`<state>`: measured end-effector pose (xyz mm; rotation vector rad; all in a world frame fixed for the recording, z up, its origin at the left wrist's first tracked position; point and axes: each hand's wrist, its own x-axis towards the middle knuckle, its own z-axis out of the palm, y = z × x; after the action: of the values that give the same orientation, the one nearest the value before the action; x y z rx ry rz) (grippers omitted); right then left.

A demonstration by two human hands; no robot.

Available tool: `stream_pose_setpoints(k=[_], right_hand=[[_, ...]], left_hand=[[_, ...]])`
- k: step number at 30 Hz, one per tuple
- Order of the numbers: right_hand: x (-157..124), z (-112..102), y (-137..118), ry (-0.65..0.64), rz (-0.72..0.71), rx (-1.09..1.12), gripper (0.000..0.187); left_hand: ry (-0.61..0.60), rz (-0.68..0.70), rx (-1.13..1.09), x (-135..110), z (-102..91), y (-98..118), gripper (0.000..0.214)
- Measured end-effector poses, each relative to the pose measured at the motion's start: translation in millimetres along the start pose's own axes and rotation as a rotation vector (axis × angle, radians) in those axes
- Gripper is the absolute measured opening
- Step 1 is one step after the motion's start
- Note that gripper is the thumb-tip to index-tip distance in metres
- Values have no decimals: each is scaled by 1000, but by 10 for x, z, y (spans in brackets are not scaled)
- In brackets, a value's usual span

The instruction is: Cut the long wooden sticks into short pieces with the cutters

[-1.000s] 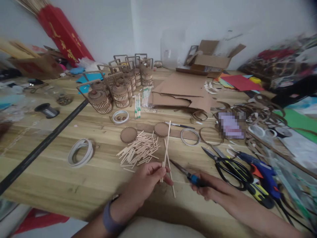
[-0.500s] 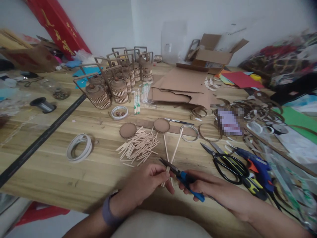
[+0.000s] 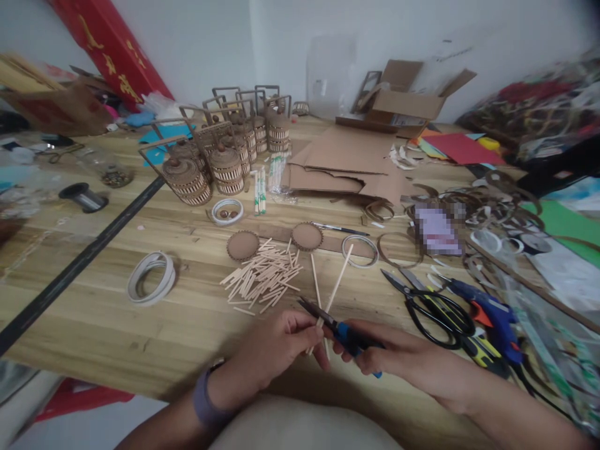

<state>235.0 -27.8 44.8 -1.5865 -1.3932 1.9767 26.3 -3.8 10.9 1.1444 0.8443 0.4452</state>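
My left hand (image 3: 288, 342) is closed, pinching a thin wooden stick (image 3: 339, 279) that slants up and right. Its fingers partly cover the lower end. Blue-and-black handled shears (image 3: 349, 337) are gripped in my right hand (image 3: 391, 351), with the dark blades across the stick just above my left fingertips. Another loose stick (image 3: 315, 278) lies on the table behind the blades. Beyond my left hand is a heap of short cut sticks (image 3: 263, 275). Two round cardboard discs with ridged rims, a left disc (image 3: 242, 245) and a right disc (image 3: 307, 237), lie behind the heap.
Black-handled scissors (image 3: 438, 319), a yellow cutter (image 3: 482, 355) and a blue glue gun (image 3: 501, 325) lie on the right. Several small lidded baskets (image 3: 227, 172) with tall handles stand at the back left. Torn cardboard (image 3: 347, 153) and a tape roll (image 3: 150, 278) also rest there.
The blades and handles of the shears have shifted slightly, and my right fingers are squeezed closer round the handles. My left hand stays nearly still with the stick.
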Motion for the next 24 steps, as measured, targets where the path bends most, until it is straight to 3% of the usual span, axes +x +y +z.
stream_pose_setpoints(k=[10, 19, 24], right_hand=[[44, -7, 4, -54, -145, -171, 28], [62, 140, 117, 131, -240, -276, 24], [75, 132, 128, 101, -198, -243, 19]], left_hand=[[-13, 12, 17, -20, 9, 38, 35], [-4, -21, -2, -64, 36, -16, 32], [-10, -8, 21, -42, 4, -86, 28]])
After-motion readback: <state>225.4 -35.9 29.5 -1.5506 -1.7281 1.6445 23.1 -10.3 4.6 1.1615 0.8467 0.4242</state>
